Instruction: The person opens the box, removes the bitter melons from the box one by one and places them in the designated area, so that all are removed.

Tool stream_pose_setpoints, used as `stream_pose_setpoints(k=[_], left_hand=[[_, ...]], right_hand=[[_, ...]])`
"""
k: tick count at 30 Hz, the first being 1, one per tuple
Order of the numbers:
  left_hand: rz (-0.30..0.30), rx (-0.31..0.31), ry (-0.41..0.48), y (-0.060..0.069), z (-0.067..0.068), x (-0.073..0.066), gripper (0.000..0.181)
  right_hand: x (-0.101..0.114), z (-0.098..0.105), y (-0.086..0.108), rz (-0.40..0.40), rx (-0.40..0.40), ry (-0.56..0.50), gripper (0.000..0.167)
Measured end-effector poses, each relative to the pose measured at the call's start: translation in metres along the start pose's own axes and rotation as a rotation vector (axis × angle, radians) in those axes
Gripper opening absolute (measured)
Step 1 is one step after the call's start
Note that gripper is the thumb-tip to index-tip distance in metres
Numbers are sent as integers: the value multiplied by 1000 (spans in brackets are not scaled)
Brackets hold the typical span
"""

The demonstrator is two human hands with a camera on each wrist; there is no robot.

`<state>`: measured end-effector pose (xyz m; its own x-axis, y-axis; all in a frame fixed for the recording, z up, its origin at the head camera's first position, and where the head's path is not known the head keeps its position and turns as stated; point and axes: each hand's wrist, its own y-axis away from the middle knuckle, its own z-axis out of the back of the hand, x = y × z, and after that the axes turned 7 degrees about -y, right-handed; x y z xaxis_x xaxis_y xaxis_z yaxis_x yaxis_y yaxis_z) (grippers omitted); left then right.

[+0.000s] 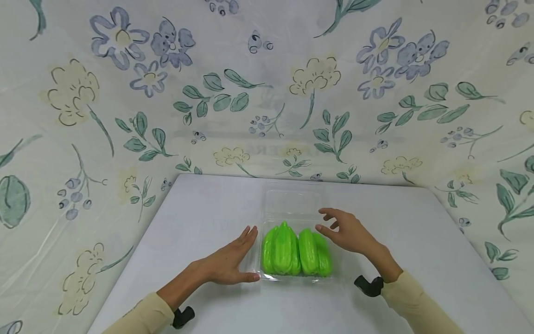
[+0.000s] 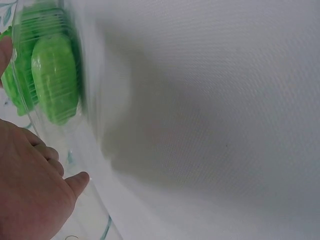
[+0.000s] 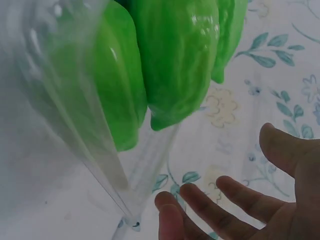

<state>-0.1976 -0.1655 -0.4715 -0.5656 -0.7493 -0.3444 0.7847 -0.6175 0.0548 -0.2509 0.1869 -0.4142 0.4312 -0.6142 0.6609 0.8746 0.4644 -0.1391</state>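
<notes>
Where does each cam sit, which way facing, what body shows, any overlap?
Head: on head, facing forward and down at the clear plastic container, green pepper-shaped pieces and white table; left hand, right hand and sleeves show.
Left wrist: on that wrist, facing mostly table, container at upper left; part of left hand shows.
Right wrist: on that wrist, close on pieces, floral sheet beyond; part of right hand shows.
Both wrist views show container and pieces.

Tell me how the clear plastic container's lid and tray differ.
Contents: the tray holds green pepper-shaped pieces, while none shows in the lid.
Place: in the head view, the tray is nearer the person, while the lid lies open beyond it.
Shared: both lid and tray are clear, see-through plastic.
</notes>
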Motion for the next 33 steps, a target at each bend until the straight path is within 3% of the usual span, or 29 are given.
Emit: stream_pose_setpoints(k=[7,16,33], left_hand=[[-11,-6,-13,1,0,1,109],[-12,-13,-8,1,-1,1,110],[-9,-7,7,1,0,-1,109]], right_hand=[[-1,-12,8,-53,59,16,57],[7,-24,11,-64,114,12,58],[19,-43,15,-90,83,113,56]])
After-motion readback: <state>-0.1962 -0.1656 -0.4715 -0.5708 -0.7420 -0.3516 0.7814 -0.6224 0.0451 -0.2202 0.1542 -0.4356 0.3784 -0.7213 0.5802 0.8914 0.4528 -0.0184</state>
